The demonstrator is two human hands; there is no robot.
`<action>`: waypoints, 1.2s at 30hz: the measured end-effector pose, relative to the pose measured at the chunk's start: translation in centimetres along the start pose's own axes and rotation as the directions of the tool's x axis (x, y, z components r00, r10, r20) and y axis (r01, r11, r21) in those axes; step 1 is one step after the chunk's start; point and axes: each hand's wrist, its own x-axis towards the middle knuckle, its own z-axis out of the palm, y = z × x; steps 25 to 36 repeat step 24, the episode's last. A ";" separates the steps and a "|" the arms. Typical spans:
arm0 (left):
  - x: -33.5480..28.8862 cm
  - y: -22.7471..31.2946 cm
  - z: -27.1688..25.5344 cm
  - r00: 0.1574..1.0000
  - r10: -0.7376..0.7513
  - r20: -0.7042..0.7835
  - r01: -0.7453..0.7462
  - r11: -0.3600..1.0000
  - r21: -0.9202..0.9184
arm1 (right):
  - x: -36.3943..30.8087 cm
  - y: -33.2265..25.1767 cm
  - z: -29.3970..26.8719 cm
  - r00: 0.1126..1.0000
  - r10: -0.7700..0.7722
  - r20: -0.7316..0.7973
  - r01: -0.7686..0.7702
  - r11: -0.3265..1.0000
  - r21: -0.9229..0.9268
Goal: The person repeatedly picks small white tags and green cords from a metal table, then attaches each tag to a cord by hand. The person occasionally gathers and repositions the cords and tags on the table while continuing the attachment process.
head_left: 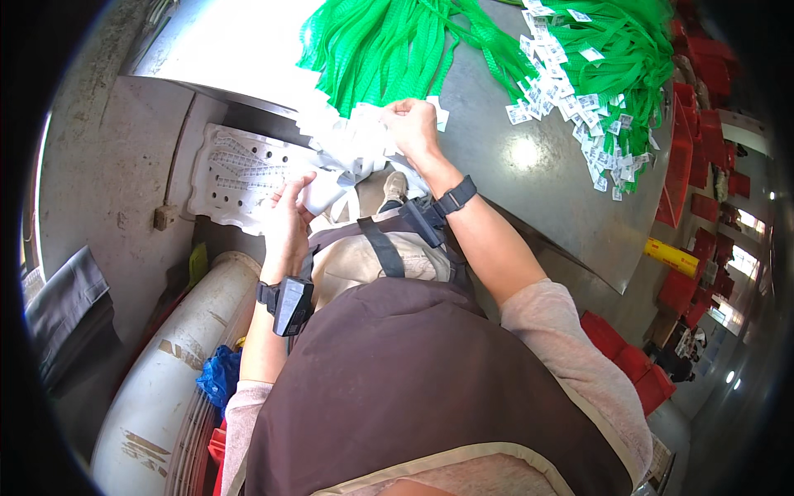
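Note:
Green net sleeves lie in a bunch on the metal table, their near ends under white paper labels. My right hand is at those ends, thumb and forefinger pinched on a white label. Lower and to the left, my left hand has its thumb and forefinger around the edge of a white label strip, which hangs in loose curls below the table edge. Glare washes out much of the white paper and some left fingertips. Both wrists wear black strapped devices.
Another heap of green nets with many white labels covers the table's right side. A white perforated crate stands below the table's left edge. At lower left are a thick white cylinder and a blue plastic bag. Red crates stand right.

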 end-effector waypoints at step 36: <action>0.0 0.4 0.4 0.993 0.056 0.106 -0.076 0.979 0.191 | -1.5 -2.2 -1.9 0.990 -0.138 -0.003 0.131 0.943 -0.307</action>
